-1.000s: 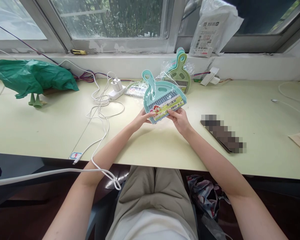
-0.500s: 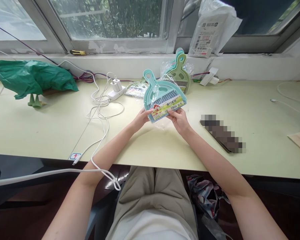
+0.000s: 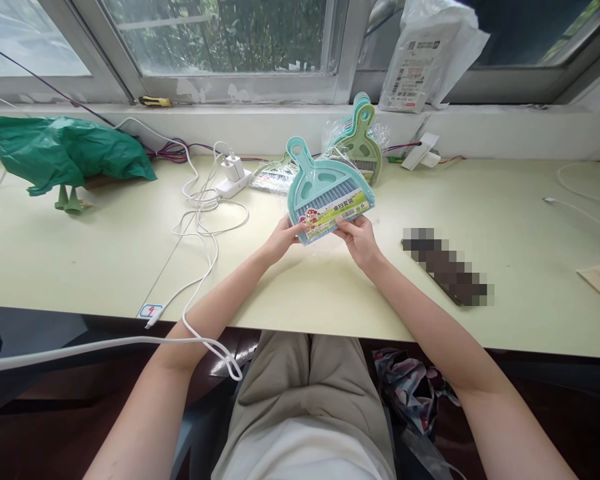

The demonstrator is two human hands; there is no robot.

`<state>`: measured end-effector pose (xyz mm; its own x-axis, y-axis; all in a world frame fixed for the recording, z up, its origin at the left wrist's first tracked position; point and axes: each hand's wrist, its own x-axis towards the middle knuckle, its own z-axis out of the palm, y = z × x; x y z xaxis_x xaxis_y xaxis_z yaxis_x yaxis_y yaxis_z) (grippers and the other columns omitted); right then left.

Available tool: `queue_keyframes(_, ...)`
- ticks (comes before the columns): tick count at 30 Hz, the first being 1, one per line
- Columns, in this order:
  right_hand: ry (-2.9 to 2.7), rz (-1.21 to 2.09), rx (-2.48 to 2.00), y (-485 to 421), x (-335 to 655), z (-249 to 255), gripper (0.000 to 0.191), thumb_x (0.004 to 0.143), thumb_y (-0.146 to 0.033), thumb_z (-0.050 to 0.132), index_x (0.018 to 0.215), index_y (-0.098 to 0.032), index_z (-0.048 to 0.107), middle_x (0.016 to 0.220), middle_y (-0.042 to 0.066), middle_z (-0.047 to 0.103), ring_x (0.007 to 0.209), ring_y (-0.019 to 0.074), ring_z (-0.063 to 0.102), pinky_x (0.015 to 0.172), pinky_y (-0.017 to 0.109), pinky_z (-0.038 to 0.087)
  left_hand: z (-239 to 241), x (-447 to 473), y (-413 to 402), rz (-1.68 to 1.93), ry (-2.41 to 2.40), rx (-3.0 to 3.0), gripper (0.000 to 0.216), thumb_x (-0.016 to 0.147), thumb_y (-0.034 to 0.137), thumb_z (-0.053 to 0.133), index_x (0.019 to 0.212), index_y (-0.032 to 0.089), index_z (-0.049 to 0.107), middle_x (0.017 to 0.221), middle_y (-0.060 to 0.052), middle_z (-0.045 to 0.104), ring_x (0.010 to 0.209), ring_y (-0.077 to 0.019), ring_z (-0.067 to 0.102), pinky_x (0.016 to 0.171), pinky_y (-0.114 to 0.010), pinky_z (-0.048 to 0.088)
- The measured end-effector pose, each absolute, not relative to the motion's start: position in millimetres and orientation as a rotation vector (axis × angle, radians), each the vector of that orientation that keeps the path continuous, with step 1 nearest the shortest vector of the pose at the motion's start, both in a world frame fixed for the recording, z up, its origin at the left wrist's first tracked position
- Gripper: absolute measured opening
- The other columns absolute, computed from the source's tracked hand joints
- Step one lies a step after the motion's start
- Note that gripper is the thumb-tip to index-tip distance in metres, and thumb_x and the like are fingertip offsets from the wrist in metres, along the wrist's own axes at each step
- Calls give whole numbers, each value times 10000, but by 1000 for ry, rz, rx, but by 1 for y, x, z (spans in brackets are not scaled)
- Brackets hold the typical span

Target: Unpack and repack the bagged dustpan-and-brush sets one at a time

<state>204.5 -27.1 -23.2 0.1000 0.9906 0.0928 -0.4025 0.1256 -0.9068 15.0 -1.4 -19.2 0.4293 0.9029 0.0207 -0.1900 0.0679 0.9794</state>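
A teal mini dustpan-and-brush set (image 3: 325,190) in clear plastic wrap, with a colourful label across its lower edge, is held upright above the pale yellow desk (image 3: 330,293). My left hand (image 3: 286,237) pinches its lower left corner. My right hand (image 3: 361,239) grips the lower right edge, fingers closed on the wrap. Behind it, a stack of similar wrapped sets (image 3: 360,143), green in front, leans against the window ledge.
White charger and tangled cables (image 3: 207,200) lie left of centre. A green plastic bag (image 3: 65,152) sits at far left. A dark blurred flat object (image 3: 447,267) lies to the right. A white parcel bag (image 3: 425,53) rests on the sill, and another wrapped packet (image 3: 273,179) lies flat.
The wrapped set has shifted only slightly in my hands, tilting a little; both hands keep their hold at its lower edge.
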Motion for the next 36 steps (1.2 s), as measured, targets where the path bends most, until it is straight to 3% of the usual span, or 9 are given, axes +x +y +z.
queue_keyframes(6,-898,1245,-838,-25,205,-27,322,634,-299,825,899,-217,661,1041,10,737,1042,235,679,954,430,567,-17,16,-2,952,786,1209,538,671,362,725,1146,174,556,1173,-98,659,1045,-260,638,841,-399,527)
queue_keyframes(12,-889,1304,-862,-23,207,-26,287,643,-281,809,886,-208,674,1043,18,742,1069,234,671,1002,406,540,-18,13,0,980,778,1241,596,698,338,706,1230,245,453,1286,-74,593,1073,-262,634,792,-403,563)
queue_keyframes(19,-897,1473,-939,-21,213,-20,151,765,-220,707,909,-185,678,1046,36,746,966,172,706,947,303,563,-16,11,-2,883,778,1237,680,766,342,612,1355,308,273,1268,-96,589,682,-193,708,585,-359,590)
queue_keyframes(26,-1081,1555,-1106,-17,232,-11,227,879,-311,578,958,-131,691,957,123,756,910,191,728,854,288,584,-14,9,4,976,823,1115,649,737,258,576,1337,266,329,1172,-75,635,668,-171,686,513,-305,590)
queue_keyframes(28,-1193,1381,-1189,-18,236,-9,285,902,-352,523,968,-133,691,932,125,753,869,208,731,841,339,588,-12,7,8,1054,844,1052,639,725,219,559,1326,266,348,1135,-52,654,697,-163,681,518,-286,593)
queue_keyframes(31,-1407,730,-1268,-21,242,-6,276,910,-320,468,1042,-190,673,997,89,734,901,224,712,890,428,561,-9,0,15,1102,870,951,598,727,200,523,1307,221,378,1049,-45,676,626,-139,661,480,-253,571)
queue_keyframes(34,-1702,69,-1286,-25,245,-3,341,858,-177,490,1150,-272,639,1289,51,625,1226,267,567,1084,523,397,-6,-8,19,1060,874,900,453,737,202,504,1185,133,491,956,-68,686,512,-102,614,403,-201,503)
queue_keyframes(36,-1872,-169,-1291,-25,245,-4,474,834,-124,499,1261,-316,575,1440,15,505,1383,278,405,1158,585,241,-6,-11,20,1037,864,891,371,740,200,501,1098,113,543,905,-67,689,469,-84,582,375,-185,469)
